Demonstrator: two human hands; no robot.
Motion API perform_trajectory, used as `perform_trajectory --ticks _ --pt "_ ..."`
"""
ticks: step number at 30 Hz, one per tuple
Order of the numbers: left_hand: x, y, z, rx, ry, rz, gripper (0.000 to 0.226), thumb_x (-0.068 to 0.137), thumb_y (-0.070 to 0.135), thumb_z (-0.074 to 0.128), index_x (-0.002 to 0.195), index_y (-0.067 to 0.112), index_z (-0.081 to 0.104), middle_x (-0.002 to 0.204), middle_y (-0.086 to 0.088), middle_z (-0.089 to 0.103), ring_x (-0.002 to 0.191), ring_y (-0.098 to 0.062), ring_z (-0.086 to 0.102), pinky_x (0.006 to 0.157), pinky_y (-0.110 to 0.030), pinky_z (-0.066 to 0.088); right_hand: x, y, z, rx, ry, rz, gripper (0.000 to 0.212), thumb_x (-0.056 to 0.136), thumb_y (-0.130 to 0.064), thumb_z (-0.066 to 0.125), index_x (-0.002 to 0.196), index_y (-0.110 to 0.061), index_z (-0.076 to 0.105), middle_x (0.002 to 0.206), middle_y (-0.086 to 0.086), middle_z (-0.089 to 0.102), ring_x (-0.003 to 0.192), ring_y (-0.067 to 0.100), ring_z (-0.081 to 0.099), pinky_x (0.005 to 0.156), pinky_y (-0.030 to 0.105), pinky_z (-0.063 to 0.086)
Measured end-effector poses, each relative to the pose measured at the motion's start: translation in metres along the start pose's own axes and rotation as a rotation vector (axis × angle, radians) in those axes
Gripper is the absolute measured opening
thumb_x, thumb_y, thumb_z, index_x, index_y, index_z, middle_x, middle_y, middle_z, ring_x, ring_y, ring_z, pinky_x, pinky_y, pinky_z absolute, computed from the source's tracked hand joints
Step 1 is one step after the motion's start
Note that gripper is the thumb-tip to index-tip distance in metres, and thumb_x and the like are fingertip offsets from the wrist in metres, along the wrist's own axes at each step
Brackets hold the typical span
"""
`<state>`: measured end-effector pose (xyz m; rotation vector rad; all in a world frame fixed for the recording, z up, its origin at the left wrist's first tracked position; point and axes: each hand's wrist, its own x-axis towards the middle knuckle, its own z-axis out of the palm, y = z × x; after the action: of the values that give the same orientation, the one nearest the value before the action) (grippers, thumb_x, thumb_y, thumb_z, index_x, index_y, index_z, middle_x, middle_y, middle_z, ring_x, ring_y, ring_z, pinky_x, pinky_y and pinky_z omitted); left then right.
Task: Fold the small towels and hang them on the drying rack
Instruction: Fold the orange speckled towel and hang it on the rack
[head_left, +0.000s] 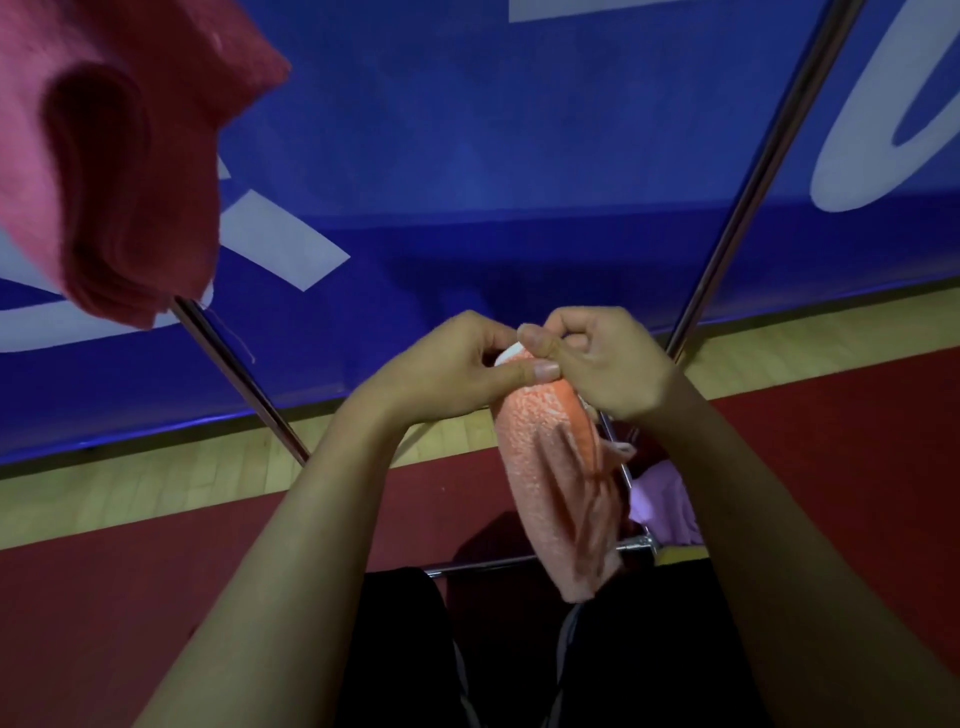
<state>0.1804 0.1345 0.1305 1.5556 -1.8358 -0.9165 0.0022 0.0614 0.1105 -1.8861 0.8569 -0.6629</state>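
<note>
The dark pink terry towel (109, 171) already hangs on the metal drying rack (748, 197). Below it, left hand (447, 369) and right hand (608, 364) pinch the orange terry towel (545, 467) by its top edge. Folding is probably finishing; next, drape it over a rail. Three towels show, counting one lilac (665, 504).

The orange towel (553, 483) in my hands is nubbly terry cloth, matt. The pink towel (119, 171) is soft, fuzzy cloth too. The rack's poles (748, 197) are smooth, shiny metal. The floor strip (156, 478) is pale wood, the banner (493, 130) smooth.
</note>
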Motion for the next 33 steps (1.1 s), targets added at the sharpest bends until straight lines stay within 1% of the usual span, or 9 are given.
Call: perform_trajectory --ticks 3,5,7,10,13,22,25,28,33 --pt "-0.002 0.004 -0.001 0.004 0.09 0.042 0.04 0.104 0.04 0.06 0.086 0.007 0.073 0.06 0.0 0.061 0.05 -0.015 0.051 0.049 -0.03 0.038 0.003 0.005 0.001 0.046 -0.06 0.075 0.077 0.08 -0.091 0.04 0.094 -0.021 0.069 0.085 0.01 0.074 0.08 0.025 0.073 0.08 0.05 0.059" --pt "-0.003 0.004 -0.004 0.031 0.208 0.085 0.043 0.107 0.038 0.055 0.086 0.002 0.067 0.066 -0.011 0.06 0.054 -0.02 0.053 0.052 -0.037 0.041 0.002 0.006 0.003 0.15 -0.226 0.166 0.07 0.083 -0.086 0.035 0.112 -0.031 0.067 0.106 0.004 0.076 0.102 0.015 0.074 0.094 0.044 0.057" --pt "-0.005 0.007 -0.008 0.046 0.324 0.101 0.046 0.108 0.035 0.054 0.082 -0.003 0.058 0.062 -0.009 0.044 0.053 -0.01 0.039 0.052 -0.029 0.033 -0.001 0.006 0.009 0.077 -0.308 0.124 0.054 0.087 -0.074 0.051 0.118 -0.032 0.061 0.107 -0.01 0.075 0.1 -0.004 0.07 0.091 0.032 0.054" --pt "-0.009 0.01 -0.015 0.035 0.418 0.113 0.047 0.109 0.031 0.053 0.081 -0.007 0.053 0.067 -0.02 0.045 0.057 -0.021 0.04 0.055 -0.036 0.035 0.001 0.018 0.02 -0.223 -0.29 0.076 0.043 0.081 -0.061 0.073 0.11 -0.031 0.062 0.103 -0.009 0.075 0.095 0.008 0.072 0.09 0.04 0.057" --pt "-0.017 0.01 -0.022 0.054 0.521 0.112 0.048 0.11 0.034 0.05 0.085 -0.006 0.054 0.078 -0.027 0.052 0.07 -0.036 0.052 0.066 -0.045 0.042 0.008 0.025 0.023 -0.503 -0.265 0.082 0.03 0.087 -0.048 0.074 0.097 -0.02 0.066 0.092 -0.005 0.073 0.085 0.015 0.068 0.083 0.043 0.056" --pt "-0.027 -0.019 -0.056 -0.062 0.968 -0.077 0.054 0.11 0.044 0.044 0.084 -0.002 0.055 0.074 -0.006 0.049 0.064 -0.007 0.044 0.058 -0.025 0.037 0.01 0.045 0.009 -0.684 -0.359 0.055 0.029 0.094 -0.04 0.067 0.114 -0.02 0.063 0.101 -0.007 0.062 0.093 0.016 0.055 0.076 0.026 0.034" --pt "-0.029 -0.025 -0.061 -0.051 1.035 -0.134 0.053 0.111 0.039 0.043 0.091 -0.007 0.06 0.077 -0.011 0.054 0.057 0.002 0.045 0.055 -0.013 0.035 0.011 0.052 0.008 -0.742 -0.418 0.102 0.016 0.094 -0.036 0.066 0.088 -0.027 0.054 0.084 -0.01 0.059 0.088 0.023 0.059 0.074 0.031 0.04" --pt "-0.029 -0.036 -0.064 -0.05 1.046 -0.204 0.059 0.11 0.047 0.042 0.087 -0.005 0.056 0.067 -0.004 0.044 0.055 -0.003 0.041 0.056 -0.023 0.034 0.012 0.05 0.005 -0.737 -0.435 0.129 0.024 0.095 -0.029 0.063 0.078 -0.026 0.046 0.078 -0.009 0.055 0.082 0.022 0.056 0.071 0.033 0.041" --pt "-0.03 -0.053 -0.068 -0.035 1.049 -0.325 0.062 0.105 0.058 0.038 0.085 0.002 0.055 0.069 -0.003 0.047 0.069 -0.017 0.05 0.068 -0.036 0.041 0.013 0.051 -0.016 -0.715 -0.413 0.21 0.02 0.102 -0.037 0.057 0.097 -0.018 0.061 0.083 -0.005 0.058 0.083 0.02 0.055 0.069 0.029 0.033"
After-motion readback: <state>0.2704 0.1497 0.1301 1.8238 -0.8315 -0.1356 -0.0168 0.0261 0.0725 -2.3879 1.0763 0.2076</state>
